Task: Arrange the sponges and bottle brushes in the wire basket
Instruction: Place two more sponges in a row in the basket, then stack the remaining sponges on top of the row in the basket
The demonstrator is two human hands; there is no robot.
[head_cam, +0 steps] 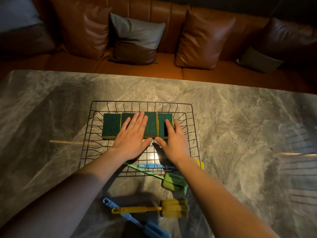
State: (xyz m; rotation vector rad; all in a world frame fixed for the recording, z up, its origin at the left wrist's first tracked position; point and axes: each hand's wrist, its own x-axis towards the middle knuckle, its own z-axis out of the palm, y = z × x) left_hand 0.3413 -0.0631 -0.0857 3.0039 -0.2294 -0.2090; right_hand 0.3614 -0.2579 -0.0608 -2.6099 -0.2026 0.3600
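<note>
Your left hand [133, 135] lies flat and open across the middle sponges [151, 124], and your right hand [173, 140] rests open on the end sponge [164, 122] by the basket's right wall; neither grips anything, both only press. The sponges sit in a tight row, green side up, along the far part of the wire basket [142, 103]. Push unevenly and a sponge could tip onto its edge or slide under its neighbour, spoiling the row; lean hard and the light basket may skate on the smooth marble table [240, 126]. The near half of the basket floor is free, which looks like the room for the brushes. A blue brush [154, 166] and a green brush [173, 182] lie across the near rim, half in, half out; your forearms pass right over them, so pulling back low could knock them off. A yellow brush [173, 207] and another blue one [137, 222] wait on the table nearer you.
</note>
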